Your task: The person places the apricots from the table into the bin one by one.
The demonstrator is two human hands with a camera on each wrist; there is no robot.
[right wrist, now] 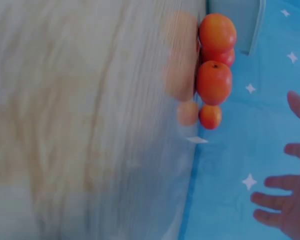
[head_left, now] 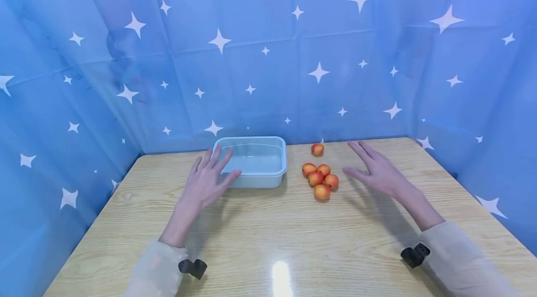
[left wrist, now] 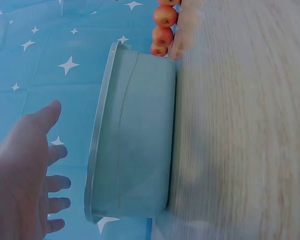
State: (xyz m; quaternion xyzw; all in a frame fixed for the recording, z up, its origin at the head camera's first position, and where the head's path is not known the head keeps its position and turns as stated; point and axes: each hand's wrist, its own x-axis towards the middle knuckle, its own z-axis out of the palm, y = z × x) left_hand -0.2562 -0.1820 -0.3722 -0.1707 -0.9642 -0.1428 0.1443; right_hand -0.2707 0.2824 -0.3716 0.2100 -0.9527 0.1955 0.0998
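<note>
A pale blue rectangular plastic container [head_left: 274,180] stands without a lid near the back edge of the table, its inside bare. My left hand [head_left: 205,183] hovers by its left front corner, fingers spread, holding nothing; the left wrist view shows the hand [left wrist: 25,170] apart from the container's wall [left wrist: 140,135]. To the right of the container lie several small orange-red fruits [head_left: 322,192] in a cluster, with a single fruit [head_left: 317,149] behind them. My right hand [head_left: 382,173] is held to the right of the fruits, fingers extended, touching nothing.
The wood-grain table [head_left: 260,231] reaches back to a blue curtain [head_left: 268,64] with white stars, which also hangs along both sides. A small black device [head_left: 193,268] sits at the left cuff, another black device [head_left: 415,255] at the right.
</note>
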